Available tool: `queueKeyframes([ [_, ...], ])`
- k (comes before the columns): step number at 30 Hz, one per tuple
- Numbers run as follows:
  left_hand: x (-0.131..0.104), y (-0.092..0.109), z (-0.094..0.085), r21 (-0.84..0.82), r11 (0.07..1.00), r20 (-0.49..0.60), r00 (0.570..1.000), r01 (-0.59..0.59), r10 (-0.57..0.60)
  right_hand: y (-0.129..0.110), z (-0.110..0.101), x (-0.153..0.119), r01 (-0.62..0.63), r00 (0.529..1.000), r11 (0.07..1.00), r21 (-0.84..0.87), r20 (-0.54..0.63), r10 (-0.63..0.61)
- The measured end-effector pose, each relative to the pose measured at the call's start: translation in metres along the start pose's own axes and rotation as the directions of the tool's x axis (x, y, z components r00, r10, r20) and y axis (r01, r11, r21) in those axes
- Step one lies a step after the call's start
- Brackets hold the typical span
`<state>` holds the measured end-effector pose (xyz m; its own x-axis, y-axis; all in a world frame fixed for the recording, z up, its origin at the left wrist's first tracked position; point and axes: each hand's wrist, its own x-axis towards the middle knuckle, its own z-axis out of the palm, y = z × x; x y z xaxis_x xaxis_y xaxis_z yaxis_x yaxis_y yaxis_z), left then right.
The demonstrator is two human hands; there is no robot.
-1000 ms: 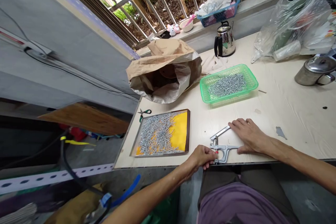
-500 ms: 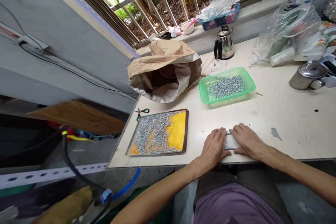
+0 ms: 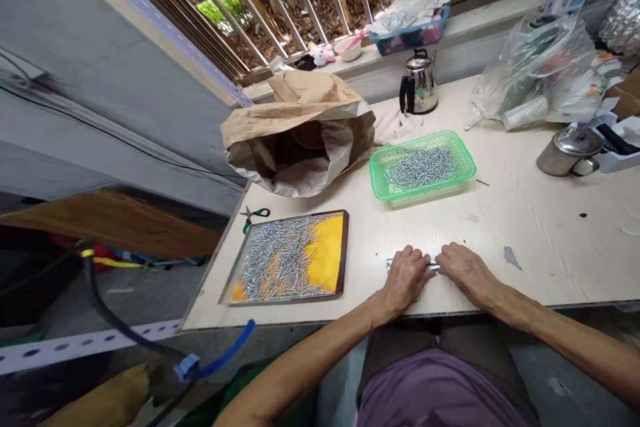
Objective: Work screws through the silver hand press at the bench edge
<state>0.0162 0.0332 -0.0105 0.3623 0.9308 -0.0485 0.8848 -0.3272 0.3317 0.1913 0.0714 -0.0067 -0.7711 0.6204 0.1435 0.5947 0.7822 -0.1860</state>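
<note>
Near the table's front edge, my left hand (image 3: 406, 280) is closed over a flat metal piece, whose corner with small holes shows just left of the fingers. A narrow silvery metal bar (image 3: 433, 266) spans the gap between my hands; whether it belongs to that same piece is hidden. My right hand (image 3: 465, 273) is closed at the bar's right end, fingertips bent down close to the tabletop. Left of my hands lies a shallow tray (image 3: 345, 247) with a yellow bottom and many small metal screws or pins. Beyond my hands stands a green plastic basket (image 3: 423, 196) holding similar small metal parts.
A large open paper bag (image 3: 300, 100) stands behind the tray, and scissors (image 3: 256, 213) lie beside it. Farther back are a steel kettle (image 3: 420, 83), a metal cup (image 3: 570, 152) and filled plastic bags (image 3: 535, 73). A grey scrap (image 3: 511, 257) lies right of my hands.
The flat plate that showed between my hands is now mostly covered by my left hand, leaving a narrow bar in the gap. The view has shifted slightly right.
</note>
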Motion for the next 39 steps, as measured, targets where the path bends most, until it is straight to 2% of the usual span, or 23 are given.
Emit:
queueKeyframes([
  [2, -0.001, 0.000, 0.003, -0.001, 1.000, -0.036, 0.999, 0.007, -0.007, 0.003, -0.001, 0.002, -0.018, 1.000, 0.999, -0.029, 0.003, 0.018],
  [4, -0.006, 0.004, 0.009, -0.005, 1.000, -0.117, 0.993, 0.004, -0.005, 0.011, -0.003, 0.004, -0.016, 1.000, 1.000, -0.006, 0.015, 0.016],
  [8, -0.026, 0.023, 0.030, -0.036, 0.994, -0.263, 0.961, -0.100, 0.087, 0.030, -0.003, 0.010, 0.011, 0.999, 0.998, 0.062, 0.037, -0.013],
  [11, -0.037, 0.036, 0.042, -0.106, 0.985, -0.289, 0.952, -0.134, 0.098, 0.041, -0.004, 0.020, 0.000, 0.999, 1.000, 0.018, 0.050, -0.001],
  [14, -0.040, 0.043, 0.041, -0.183, 0.975, -0.283, 0.957, -0.126, 0.070, 0.044, -0.010, 0.039, 0.002, 0.998, 0.999, -0.034, 0.067, 0.000],
  [16, -0.039, 0.044, 0.037, -0.221, 0.968, -0.291, 0.955, -0.119, 0.051, 0.037, -0.017, 0.052, 0.012, 0.998, 0.999, -0.051, 0.061, -0.009],
  [18, -0.038, 0.044, 0.035, -0.250, 0.961, -0.305, 0.952, -0.118, 0.038, 0.021, -0.023, 0.062, 0.027, 0.998, 0.998, -0.064, 0.058, -0.024],
  [20, -0.037, 0.043, 0.036, -0.278, 0.953, -0.280, 0.959, -0.122, 0.041, -0.003, -0.025, 0.067, 0.128, 0.987, 0.991, -0.038, 0.098, -0.124],
  [21, -0.037, 0.042, 0.039, -0.289, 0.950, -0.252, 0.967, -0.116, 0.041, -0.016, -0.025, 0.068, 0.214, 0.969, 0.977, -0.007, 0.128, -0.211],
  [23, -0.037, 0.041, 0.045, -0.297, 0.950, -0.191, 0.981, -0.094, 0.037, -0.038, -0.021, 0.068, 0.395, 0.900, 0.917, 0.048, 0.180, -0.397],
  [24, -0.037, 0.040, 0.048, -0.291, 0.953, -0.176, 0.984, -0.087, 0.036, -0.046, -0.017, 0.069, 0.459, 0.867, 0.887, 0.049, 0.193, -0.460],
  [26, -0.037, 0.041, 0.053, -0.258, 0.962, -0.187, 0.981, -0.089, 0.040, -0.055, -0.006, 0.071, 0.525, 0.836, 0.851, -0.002, 0.188, -0.516],
  [29, -0.033, 0.046, 0.054, -0.174, 0.979, -0.253, 0.966, -0.107, 0.061, -0.059, 0.013, 0.080, 0.553, 0.830, 0.830, -0.067, 0.127, -0.543],
  [31, -0.030, 0.050, 0.050, -0.121, 0.984, -0.270, 0.958, -0.130, 0.093, -0.060, 0.016, 0.086, 0.537, 0.843, 0.843, -0.037, 0.049, -0.536],
  [33, -0.028, 0.050, 0.043, -0.085, 0.976, -0.256, 0.951, -0.199, 0.172, -0.062, 0.006, 0.091, 0.498, 0.866, 0.865, 0.060, -0.070, -0.494],
  [35, -0.030, 0.039, 0.032, -0.076, 0.962, -0.244, 0.940, -0.262, 0.237, -0.057, -0.020, 0.096, 0.451, 0.883, 0.874, 0.179, -0.229, -0.409],
  [37, -0.038, 0.013, 0.014, -0.085, 0.977, -0.266, 0.949, -0.198, 0.169, -0.038, -0.053, 0.104, 0.379, 0.878, 0.895, 0.236, -0.397, -0.267],
  [38, -0.043, -0.007, 0.002, -0.093, 0.992, -0.291, 0.955, -0.083, 0.052, -0.023, -0.068, 0.108, 0.328, 0.867, 0.918, 0.225, -0.457, -0.198],
  [39, -0.048, -0.030, -0.011, -0.088, 0.992, -0.316, 0.942, 0.086, -0.110, -0.005, -0.081, 0.112, 0.287, 0.848, 0.941, 0.179, -0.504, -0.163],
])
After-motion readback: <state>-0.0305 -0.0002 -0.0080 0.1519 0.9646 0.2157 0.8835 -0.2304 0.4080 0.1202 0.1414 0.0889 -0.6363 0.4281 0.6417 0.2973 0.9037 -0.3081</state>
